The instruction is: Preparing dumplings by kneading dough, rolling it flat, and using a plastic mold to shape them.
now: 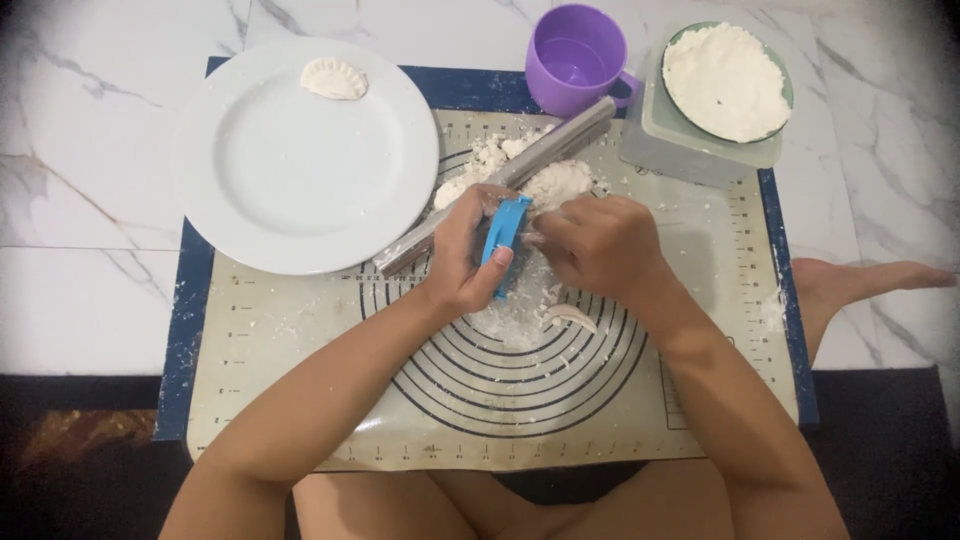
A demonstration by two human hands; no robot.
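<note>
My left hand (462, 262) grips a blue dumpling press (505, 232), folded nearly closed, over the middle of a baking mat (700, 400). My right hand (600, 245) is curled at the press's right edge, its fingertips pinching there; what they pinch is hidden. A scrap of dough (570, 316) lies on the mat just below my right hand. Lumps of dough and loose flour (555, 182) sit behind the press. One shaped dumpling (334, 78) rests at the far edge of a white plate (300, 170).
A metal rolling pin (560, 145) lies diagonally between plate and dough. A purple cup (575, 58) stands at the back. A bowl of flour (725, 80) sits on a grey scale (690, 150) at back right. A bare foot (860, 285) rests beside the mat's right edge.
</note>
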